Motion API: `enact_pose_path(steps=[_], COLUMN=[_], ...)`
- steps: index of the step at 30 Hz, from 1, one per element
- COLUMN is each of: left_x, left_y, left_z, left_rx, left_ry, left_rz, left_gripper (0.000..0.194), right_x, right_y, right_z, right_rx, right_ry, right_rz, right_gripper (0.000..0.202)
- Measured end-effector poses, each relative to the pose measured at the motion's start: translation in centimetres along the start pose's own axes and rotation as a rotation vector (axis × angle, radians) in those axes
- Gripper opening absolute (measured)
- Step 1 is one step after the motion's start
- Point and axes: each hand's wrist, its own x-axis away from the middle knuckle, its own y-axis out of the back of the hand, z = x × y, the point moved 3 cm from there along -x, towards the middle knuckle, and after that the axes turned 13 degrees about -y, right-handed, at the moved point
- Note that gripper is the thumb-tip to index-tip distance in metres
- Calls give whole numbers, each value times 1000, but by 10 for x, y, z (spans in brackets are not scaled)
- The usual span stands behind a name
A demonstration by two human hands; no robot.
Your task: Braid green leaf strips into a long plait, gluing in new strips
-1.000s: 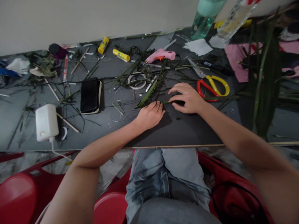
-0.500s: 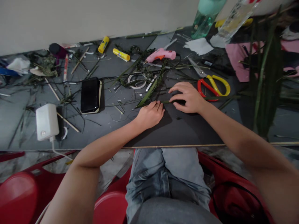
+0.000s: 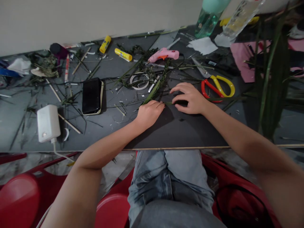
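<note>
The leaf strip [image 3: 168,103] lies at three o'clock from my left hand [image 3: 150,113], whose grip I cannot tell. My right hand [image 3: 190,99] curves open over it, scissors [image 3: 210,77] at two o'clock.

On your matt desk [image 3: 185,133]: smooth leaf strip [image 3: 168,103]; glossy phone [image 3: 91,96]; metal-bladed, plastic-handled scissors [image 3: 206,74]; toward far edge, plastic glue gun [image 3: 163,54].
</note>
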Motion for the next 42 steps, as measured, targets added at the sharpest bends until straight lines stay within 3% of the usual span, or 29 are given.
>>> enact_pose_path(steps=[12, 14, 18, 21, 25, 32, 39, 42], left_x=[1, 1, 1, 1, 1, 1, 2, 1], left_y=[-4, -3, -1, -2, -1, -1, -3, -3], left_z=[1, 0, -1, -1, -1, -1, -1, -1], left_rx=[8, -22, -75, -72, -58, -65, -61, -60], left_ry=[-7, -24, -54, -55, -65, -67, -65, -48], left_rz=[39, 1, -102, -83, -92, -97, -85, -59], left_gripper=[22, 21, 19, 20, 20, 21, 23, 25], right_x=[0, 0, 1, 1, 2, 2, 3, 3], right_y=[0, 3, 8, 7, 8, 7, 11, 16], right_z=[2, -3, -26, -38, -39, -32, -30, -19], right_rx=[-41, -208, -645, -758, -735, -779, -701, -508], right_ry=[2, -53, -293, -473, -612, -639, -558, -399], right_rz=[30, -62, -397, -499, -477, -433, -433, -330], right_gripper=[9, 10, 24, 31, 43, 42, 45, 47])
